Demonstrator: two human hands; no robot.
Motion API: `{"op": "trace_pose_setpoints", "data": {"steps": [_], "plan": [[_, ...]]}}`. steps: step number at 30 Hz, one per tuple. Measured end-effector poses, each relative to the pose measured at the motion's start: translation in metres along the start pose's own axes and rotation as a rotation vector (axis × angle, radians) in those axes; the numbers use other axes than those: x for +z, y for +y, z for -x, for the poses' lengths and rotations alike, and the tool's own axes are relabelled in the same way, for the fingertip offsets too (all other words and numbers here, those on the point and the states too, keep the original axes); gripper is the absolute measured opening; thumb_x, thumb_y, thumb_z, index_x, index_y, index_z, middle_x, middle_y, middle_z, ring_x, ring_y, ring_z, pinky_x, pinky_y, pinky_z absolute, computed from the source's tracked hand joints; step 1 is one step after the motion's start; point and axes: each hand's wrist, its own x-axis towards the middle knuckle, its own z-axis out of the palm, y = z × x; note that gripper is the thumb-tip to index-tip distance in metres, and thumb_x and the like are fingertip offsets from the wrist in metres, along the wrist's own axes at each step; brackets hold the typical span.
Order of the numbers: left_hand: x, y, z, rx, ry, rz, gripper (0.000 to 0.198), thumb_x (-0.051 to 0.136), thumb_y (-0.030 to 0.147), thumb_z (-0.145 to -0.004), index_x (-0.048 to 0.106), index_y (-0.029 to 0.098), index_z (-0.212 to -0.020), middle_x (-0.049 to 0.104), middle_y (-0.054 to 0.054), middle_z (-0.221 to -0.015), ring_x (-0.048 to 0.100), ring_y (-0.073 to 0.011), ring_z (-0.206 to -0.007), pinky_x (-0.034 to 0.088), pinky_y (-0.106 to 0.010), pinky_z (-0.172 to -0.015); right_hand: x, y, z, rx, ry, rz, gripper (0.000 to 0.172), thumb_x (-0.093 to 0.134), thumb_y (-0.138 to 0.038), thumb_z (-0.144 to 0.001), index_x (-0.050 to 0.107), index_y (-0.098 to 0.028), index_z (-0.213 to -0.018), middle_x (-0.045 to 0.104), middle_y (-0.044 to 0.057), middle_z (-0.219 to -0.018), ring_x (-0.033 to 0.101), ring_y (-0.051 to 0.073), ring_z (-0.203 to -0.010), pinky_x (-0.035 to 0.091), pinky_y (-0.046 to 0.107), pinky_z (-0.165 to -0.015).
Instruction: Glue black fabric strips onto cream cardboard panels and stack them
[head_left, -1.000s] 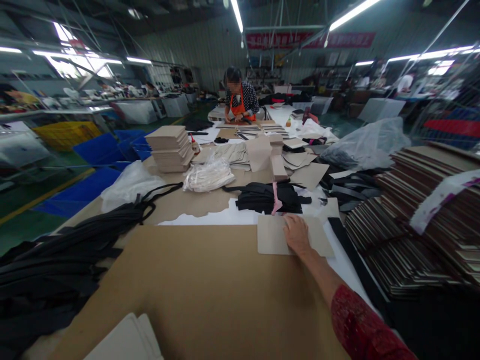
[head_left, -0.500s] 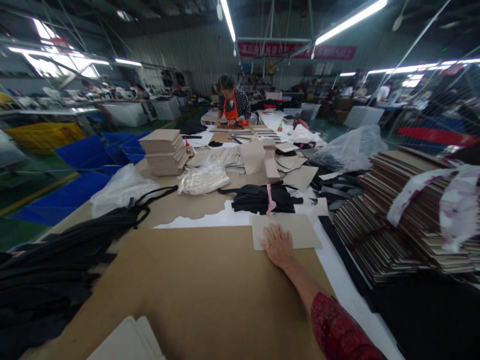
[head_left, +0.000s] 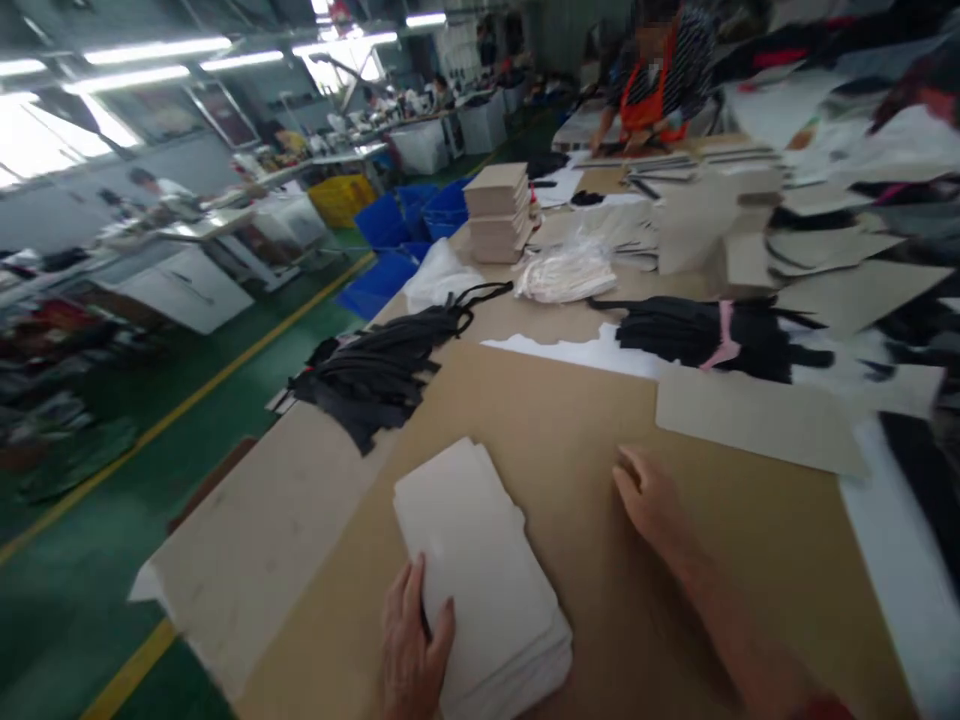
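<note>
My left hand [head_left: 416,635] lies along the left edge of a stack of pale cardboard pieces [head_left: 480,570]. Its fingers are stretched out, and the thumb touches the top piece. The stack lies a little fanned on a large brown board [head_left: 555,420]. To the right, my right hand [head_left: 645,490] hovers over or rests on the same board, fingers curled together, with nothing visible in them. Just beyond that hand, a single pale cardboard sheet [head_left: 757,420] lies flat at the board's far right edge.
Black strips tied with a pink band [head_left: 720,335] lie beyond the board; more black strips [head_left: 375,370] sit at its left. Farther back are stacked cardboard blocks [head_left: 499,215], a plastic-wrapped bundle [head_left: 566,270] and a co-worker in an orange apron [head_left: 652,95].
The view has swung left and down. My right hand has left the single sheet, drawn back and curled its fingers. My left hand has come into view at the stack.
</note>
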Motion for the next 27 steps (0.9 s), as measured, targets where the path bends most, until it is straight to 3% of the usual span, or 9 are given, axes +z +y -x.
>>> {"op": "trace_pose_setpoints", "data": {"steps": [4,6,9,12,20,23,27], "plan": [[-0.001,0.003,0.004,0.001,-0.002,0.010,0.058,0.047,0.038,-0.093,0.033,0.022,-0.147,0.045,-0.013,-0.141,0.042,-0.0285,-0.132,0.040,-0.054,-0.109,0.039,-0.085,0.065,-0.052,-0.217,-0.262,0.036,0.045,-0.034,-0.093,0.060,-0.020,-0.122,0.059,0.011,-0.130,0.050,0.024,-0.123,0.038,0.042,-0.109],[-0.001,0.005,0.004,0.004,0.008,0.019,0.058,0.048,0.038,-0.093,0.033,0.022,-0.147,0.044,-0.013,-0.141,0.041,-0.0287,-0.132,0.039,-0.053,-0.109,0.050,-0.117,0.078,-0.038,-0.248,-0.288,0.037,0.044,-0.032,-0.093,0.059,-0.020,-0.125,0.057,0.010,-0.132,0.048,0.024,-0.125,0.037,0.041,-0.109],[-0.001,0.004,0.005,0.024,0.025,0.024,0.058,0.049,0.037,-0.093,0.034,0.020,-0.146,0.045,-0.015,-0.141,0.042,-0.0292,-0.132,0.039,-0.054,-0.109,0.059,-0.146,0.080,-0.086,-0.243,-0.257,0.039,0.045,-0.030,-0.093,0.057,-0.017,-0.128,0.055,0.012,-0.133,0.047,0.025,-0.124,0.037,0.042,-0.109],[-0.002,0.002,0.005,0.036,0.033,0.018,0.059,0.051,0.036,-0.092,0.034,0.020,-0.146,0.046,-0.014,-0.140,0.042,-0.0290,-0.131,0.039,-0.053,-0.108,0.061,-0.159,0.080,-0.136,-0.252,-0.149,0.036,0.049,-0.030,-0.091,0.060,-0.017,-0.123,0.056,0.014,-0.128,0.047,0.029,-0.120,0.038,0.045,-0.106],[-0.005,0.002,0.006,0.031,0.018,0.006,0.061,0.052,0.037,-0.091,0.034,0.020,-0.147,0.046,-0.015,-0.140,0.042,-0.0304,-0.130,0.040,-0.055,-0.107,0.060,-0.174,0.091,-0.060,-0.141,-0.069,0.023,0.057,-0.021,-0.084,0.062,-0.026,-0.106,0.058,0.012,-0.121,0.050,0.033,-0.112,0.041,0.049,-0.094],[-0.006,0.004,0.005,0.013,0.005,0.014,0.060,0.051,0.039,-0.092,0.034,0.021,-0.147,0.046,-0.015,-0.141,0.042,-0.0303,-0.132,0.039,-0.054,-0.109,0.061,-0.182,0.098,-0.060,-0.235,-0.113,0.014,0.052,-0.019,-0.086,0.061,-0.026,-0.093,0.064,0.010,-0.103,0.055,0.031,-0.101,0.044,0.045,-0.087],[-0.005,0.002,0.006,-0.018,-0.027,0.025,0.058,0.044,0.043,-0.094,0.034,0.023,-0.147,0.045,-0.012,-0.143,0.041,-0.0291,-0.134,0.037,-0.055,-0.110,0.046,-0.182,0.101,0.028,-0.376,-0.278,0.015,0.047,-0.022,-0.090,0.061,-0.025,-0.087,0.067,0.007,-0.089,0.061,0.024,-0.087,0.046,0.034,-0.079]]}}
